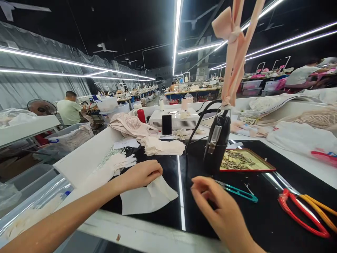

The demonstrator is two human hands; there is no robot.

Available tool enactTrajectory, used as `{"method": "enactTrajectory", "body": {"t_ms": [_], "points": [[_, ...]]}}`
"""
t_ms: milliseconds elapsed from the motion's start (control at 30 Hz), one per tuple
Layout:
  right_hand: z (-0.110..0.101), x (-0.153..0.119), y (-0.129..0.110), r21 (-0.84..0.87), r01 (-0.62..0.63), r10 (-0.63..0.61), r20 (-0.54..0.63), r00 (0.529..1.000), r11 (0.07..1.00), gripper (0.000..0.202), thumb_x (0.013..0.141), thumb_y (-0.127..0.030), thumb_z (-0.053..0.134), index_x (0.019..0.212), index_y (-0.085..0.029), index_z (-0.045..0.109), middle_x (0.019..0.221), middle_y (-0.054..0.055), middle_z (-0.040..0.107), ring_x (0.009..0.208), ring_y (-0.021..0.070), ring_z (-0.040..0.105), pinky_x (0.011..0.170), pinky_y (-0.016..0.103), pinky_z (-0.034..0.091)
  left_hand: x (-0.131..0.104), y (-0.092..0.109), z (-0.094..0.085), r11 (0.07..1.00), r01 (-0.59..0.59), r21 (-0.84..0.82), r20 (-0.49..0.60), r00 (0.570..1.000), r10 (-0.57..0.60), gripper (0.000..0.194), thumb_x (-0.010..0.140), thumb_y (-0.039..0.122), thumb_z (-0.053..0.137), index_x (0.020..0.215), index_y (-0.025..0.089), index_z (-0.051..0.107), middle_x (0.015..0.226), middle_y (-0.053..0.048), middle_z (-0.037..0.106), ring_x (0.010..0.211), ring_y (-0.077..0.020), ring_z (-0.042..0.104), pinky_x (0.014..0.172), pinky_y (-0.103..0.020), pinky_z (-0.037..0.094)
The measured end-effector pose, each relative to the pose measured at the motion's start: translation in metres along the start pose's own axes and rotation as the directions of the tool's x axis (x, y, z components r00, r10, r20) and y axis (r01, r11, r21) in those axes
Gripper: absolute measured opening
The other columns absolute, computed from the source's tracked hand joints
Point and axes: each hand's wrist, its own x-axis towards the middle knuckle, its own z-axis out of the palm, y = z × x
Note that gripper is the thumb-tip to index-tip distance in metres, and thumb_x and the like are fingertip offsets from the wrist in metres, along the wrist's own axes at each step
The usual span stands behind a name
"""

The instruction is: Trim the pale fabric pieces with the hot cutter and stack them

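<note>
My left hand (pixel 143 173) is closed, its fingertips pinching a small cream fabric piece (pixel 162 189) over the black tabletop. Beneath that piece lies a larger white sheet (pixel 140 203), flat near the table's front edge. To the right, my right hand (pixel 214 200) hovers with curled fingers, thumb and forefinger a little apart, and nothing shows between them. Just beyond it are teal thread snips (pixel 240 192). A stack of cream fabric pieces (pixel 164 147) sits behind my left hand, and more white pieces (pixel 118 163) lie to its left.
A black device (pixel 217 144) wrapped with pink straps stands behind my right hand. Beside it is a red-rimmed tray (pixel 247 170) of seeds. Red-handled scissors (pixel 302 219) and yellow-handled scissors (pixel 319 211) lie at right. A phone (pixel 166 124) stands at the back.
</note>
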Motion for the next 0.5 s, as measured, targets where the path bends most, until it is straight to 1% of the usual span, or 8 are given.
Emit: {"method": "enactTrajectory", "body": {"t_ms": [33, 100, 167, 233, 333, 367, 400, 500], "points": [[0.003, -0.005, 0.001, 0.0, -0.074, 0.074, 0.082, 0.994, 0.997, 0.019, 0.097, -0.04, 0.069, 0.108, -0.026, 0.076, 0.088, 0.003, 0.078, 0.068, 0.0173, 0.073, 0.055, 0.025, 0.061, 0.0, 0.002, -0.004, 1.0, 0.02, -0.012, -0.021, 1.0, -0.02, 0.014, 0.106, 0.022, 0.052, 0.099, 0.021, 0.065, 0.1, -0.002, 0.068, 0.09, -0.0182, 0.064, 0.083, -0.029, 0.049], [0.009, -0.01, 0.004, -0.013, -0.184, 0.183, 0.176, 0.967, 0.983, 0.023, 0.097, -0.044, 0.066, 0.106, -0.025, 0.077, 0.09, 0.004, 0.078, 0.073, 0.019, 0.076, 0.054, 0.024, 0.061, -0.002, 0.007, -0.011, 0.998, 0.056, -0.038, -0.058, 0.997, -0.058, 0.015, 0.105, 0.024, 0.051, 0.099, 0.021, 0.064, 0.102, -0.003, 0.069, 0.091, -0.0188, 0.065, 0.084, -0.03, 0.05], [0.009, -0.01, 0.008, -0.038, -0.217, 0.22, 0.216, 0.951, 0.975, 0.027, 0.098, -0.047, 0.063, 0.101, -0.026, 0.078, 0.089, 0.004, 0.079, 0.076, 0.0201, 0.077, 0.056, 0.024, 0.061, -0.006, 0.012, -0.017, 0.994, 0.087, -0.07, -0.084, 0.992, -0.092, 0.015, 0.105, 0.025, 0.051, 0.1, 0.021, 0.064, 0.105, -0.003, 0.071, 0.094, -0.0191, 0.067, 0.085, -0.03, 0.051], [0.002, -0.01, 0.013, -0.092, -0.205, 0.222, 0.26, 0.94, 0.974, 0.03, 0.099, -0.049, 0.059, 0.098, -0.026, 0.078, 0.088, 0.004, 0.08, 0.075, 0.0202, 0.077, 0.057, 0.025, 0.061, -0.01, 0.016, -0.022, 0.989, 0.108, -0.103, -0.102, 0.988, -0.119, 0.016, 0.104, 0.026, 0.051, 0.105, 0.022, 0.066, 0.11, -0.003, 0.074, 0.099, -0.0195, 0.069, 0.086, -0.03, 0.051], [-0.023, -0.016, 0.025, -0.233, -0.113, 0.191, 0.347, 0.918, 0.966, 0.031, 0.101, -0.047, 0.055, 0.098, -0.029, 0.079, 0.09, 0.003, 0.081, 0.074, 0.0201, 0.077, 0.066, 0.028, 0.065, -0.015, 0.019, -0.025, 0.976, 0.149, -0.157, -0.087, 0.983, -0.164, 0.019, 0.102, 0.026, 0.051, 0.109, 0.023, 0.069, 0.116, -0.001, 0.077, 0.104, -0.0198, 0.071, 0.085, -0.029, 0.052], [-0.034, -0.02, 0.031, -0.276, -0.068, 0.169, 0.361, 0.917, 0.959, 0.03, 0.101, -0.046, 0.055, 0.099, -0.03, 0.081, 0.092, 0.003, 0.082, 0.08, 0.0213, 0.08, 0.073, 0.029, 0.067, -0.016, 0.02, -0.024, 0.971, 0.164, -0.173, -0.068, 0.982, -0.178, 0.019, 0.101, 0.026, 0.051, 0.107, 0.024, 0.069, 0.115, 0.0, 0.077, 0.103, -0.0197, 0.071, 0.085, -0.029, 0.052], [-0.045, -0.025, 0.038, -0.315, -0.033, 0.165, 0.403, 0.9, 0.948, 0.03, 0.101, -0.045, 0.055, 0.1, -0.031, 0.082, 0.097, 0.003, 0.083, 0.087, 0.0221, 0.082, 0.078, 0.029, 0.068, -0.016, 0.019, -0.023, 0.967, 0.179, -0.183, -0.048, 0.981, -0.19, 0.018, 0.1, 0.026, 0.052, 0.104, 0.023, 0.069, 0.112, 0.0, 0.077, 0.101, -0.0197, 0.071, 0.084, -0.029, 0.052], [-0.081, -0.04, 0.062, -0.433, -0.014, 0.179, 0.343, 0.922, 0.901, 0.031, 0.101, -0.05, 0.059, 0.104, -0.032, 0.084, 0.103, 0.004, 0.085, 0.092, 0.0226, 0.084, 0.083, 0.027, 0.069, -0.012, 0.012, -0.016, 0.964, 0.203, -0.173, -0.016, 0.978, -0.209, 0.013, 0.097, 0.025, 0.055, 0.095, 0.022, 0.067, 0.098, 0.0, 0.076, 0.09, -0.02, 0.07, 0.081, -0.03, 0.051]]}}
